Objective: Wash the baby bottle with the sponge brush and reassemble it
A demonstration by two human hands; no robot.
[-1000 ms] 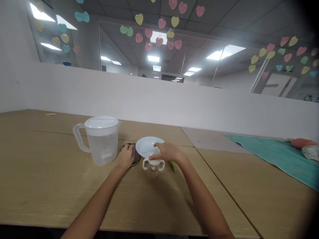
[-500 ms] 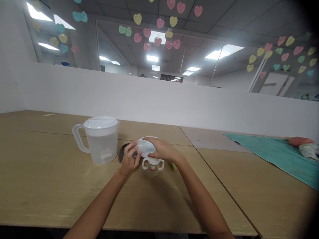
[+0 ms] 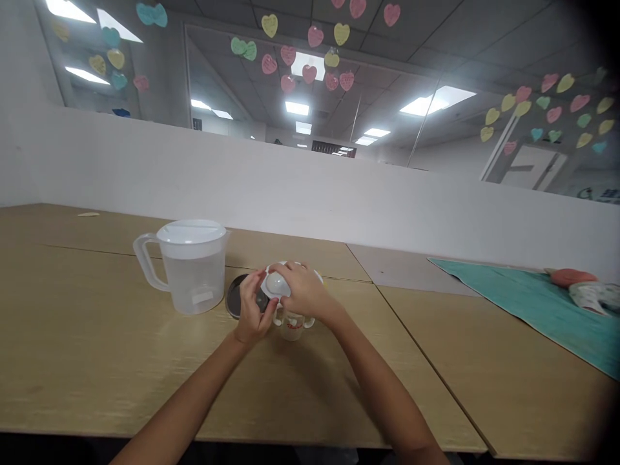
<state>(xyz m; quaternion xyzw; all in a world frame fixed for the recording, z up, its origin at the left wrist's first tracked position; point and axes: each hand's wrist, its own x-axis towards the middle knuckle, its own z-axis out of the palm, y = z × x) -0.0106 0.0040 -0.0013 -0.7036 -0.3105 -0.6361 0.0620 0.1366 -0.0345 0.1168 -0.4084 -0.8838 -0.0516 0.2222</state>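
My left hand [image 3: 252,311] and my right hand [image 3: 300,289] both grip a small clear domed cap [image 3: 275,283], held just above a clear two-handled baby cup [image 3: 292,326] with red print. The cup stands on the wooden table [image 3: 97,349]. Behind my hands lies a white plate [image 3: 316,274], mostly hidden. A dark round metal lid [image 3: 234,296] lies on the table just left of my left hand.
A translucent plastic pitcher [image 3: 188,265] with a white lid stands to the left. A teal cloth [image 3: 533,303] with an orange thing [image 3: 566,278] and a white patterned thing on it lies at the far right. A white partition wall [image 3: 310,194] runs behind the table.
My left hand left the dark lid and joined my right hand on the domed cap. Both hands raised the cap over the cup; the view shifted slightly.
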